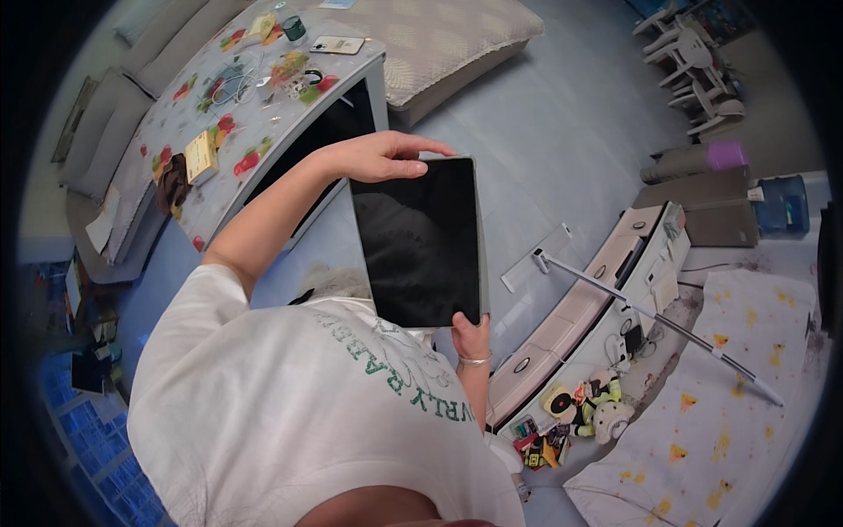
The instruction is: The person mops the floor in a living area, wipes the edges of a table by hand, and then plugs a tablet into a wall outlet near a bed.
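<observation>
A dark-screened tablet computer (421, 244) in a light case is held upright in front of my chest, its screen black with faint reflections. My left hand (395, 157) grips its top edge, with the thumb over the screen's border and a finger stretched along the edge. At the lower right corner, my right hand (472, 334) holds the tablet with the thumb on the front; its other fingers are mostly hidden. A bracelet circles the right wrist.
Left stands a table (263, 125) holding a smartphone (337, 45), a yellow box (201, 158), white cables and a dark jar. Beyond it is a cushioned seat (454, 39). Right are a long low cabinet (560, 336), a flat mop (537, 257) leaning across it, toys and stacked plastic chairs.
</observation>
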Action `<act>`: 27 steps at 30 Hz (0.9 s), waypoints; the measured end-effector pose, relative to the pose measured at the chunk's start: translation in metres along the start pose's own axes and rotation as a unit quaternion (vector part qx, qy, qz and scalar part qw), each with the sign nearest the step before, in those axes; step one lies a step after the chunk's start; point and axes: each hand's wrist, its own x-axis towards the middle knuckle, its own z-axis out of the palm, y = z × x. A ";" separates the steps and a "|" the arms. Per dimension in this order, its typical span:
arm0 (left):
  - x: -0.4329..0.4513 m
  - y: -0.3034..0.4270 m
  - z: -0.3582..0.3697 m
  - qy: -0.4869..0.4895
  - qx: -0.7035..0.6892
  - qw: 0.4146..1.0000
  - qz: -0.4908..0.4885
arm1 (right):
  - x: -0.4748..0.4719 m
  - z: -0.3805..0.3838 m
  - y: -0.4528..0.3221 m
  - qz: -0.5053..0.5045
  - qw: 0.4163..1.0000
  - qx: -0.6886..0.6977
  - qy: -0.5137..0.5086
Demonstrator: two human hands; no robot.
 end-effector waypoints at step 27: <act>0.304 -0.185 -0.104 0.100 -0.406 0.901 -0.113 | 0.336 -0.019 -0.163 -0.049 0.961 0.230 0.148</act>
